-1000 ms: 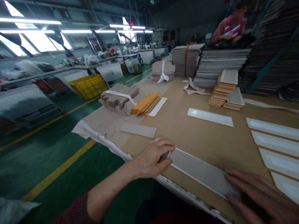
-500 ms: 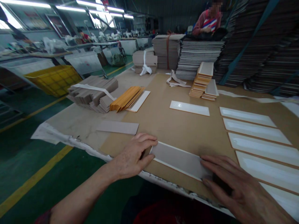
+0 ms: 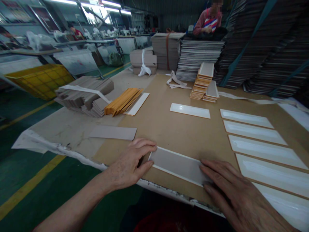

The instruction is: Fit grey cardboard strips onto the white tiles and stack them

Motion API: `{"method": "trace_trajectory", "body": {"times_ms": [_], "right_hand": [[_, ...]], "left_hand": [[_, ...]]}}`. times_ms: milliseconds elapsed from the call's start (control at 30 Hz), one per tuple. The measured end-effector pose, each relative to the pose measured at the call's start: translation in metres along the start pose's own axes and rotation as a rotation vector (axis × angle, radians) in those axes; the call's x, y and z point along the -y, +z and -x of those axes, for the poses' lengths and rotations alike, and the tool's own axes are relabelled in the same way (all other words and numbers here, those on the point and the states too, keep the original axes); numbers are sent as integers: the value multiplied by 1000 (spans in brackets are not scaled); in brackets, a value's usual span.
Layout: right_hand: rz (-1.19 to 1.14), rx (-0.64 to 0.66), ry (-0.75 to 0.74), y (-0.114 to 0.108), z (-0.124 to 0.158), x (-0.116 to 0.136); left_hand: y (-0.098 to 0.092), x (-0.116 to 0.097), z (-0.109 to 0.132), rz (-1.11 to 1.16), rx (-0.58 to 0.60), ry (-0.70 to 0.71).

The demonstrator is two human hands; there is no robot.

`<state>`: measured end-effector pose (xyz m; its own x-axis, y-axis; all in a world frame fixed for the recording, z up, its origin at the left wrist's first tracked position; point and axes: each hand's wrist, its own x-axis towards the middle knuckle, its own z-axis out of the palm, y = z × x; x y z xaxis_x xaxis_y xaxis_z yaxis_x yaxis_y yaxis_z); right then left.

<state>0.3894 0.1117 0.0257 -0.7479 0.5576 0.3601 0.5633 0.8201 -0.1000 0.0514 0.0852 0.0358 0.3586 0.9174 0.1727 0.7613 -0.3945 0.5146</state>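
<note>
A grey cardboard strip [image 3: 178, 164] lies near the table's front edge on a slightly larger white-edged piece, whose border shows along both long sides. My left hand [image 3: 131, 164] grips the left end, thumb on the near side and fingers on the far side. At the right end, my right hand [image 3: 229, 190] holds it the same way and hides that end. Another grey cardboard strip [image 3: 114, 132] lies just beyond my left hand. Several glossy white strips with orange edges [image 3: 256, 132] are laid in a column on the right.
Bundled grey cardboard [image 3: 84, 93] and a fanned stack of orange strips [image 3: 124, 100] are at left. A single white strip [image 3: 190, 110] lies mid-table. Behind are stacked orange-edged strips [image 3: 202, 80], tall board stacks [image 3: 200, 58] and a seated person [image 3: 207, 21].
The whole scene has shifted left in view as the camera turned slightly right. Both hands stay at the ends of the cardboard strip, with no clear movement on the table.
</note>
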Motion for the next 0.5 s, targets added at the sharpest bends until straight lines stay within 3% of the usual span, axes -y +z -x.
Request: {"method": "trace_trajectory", "body": {"times_ms": [500], "right_hand": [[48,10,-32,5,3,2]], "left_hand": [[-1,0,-1,-17,6,2]]}}
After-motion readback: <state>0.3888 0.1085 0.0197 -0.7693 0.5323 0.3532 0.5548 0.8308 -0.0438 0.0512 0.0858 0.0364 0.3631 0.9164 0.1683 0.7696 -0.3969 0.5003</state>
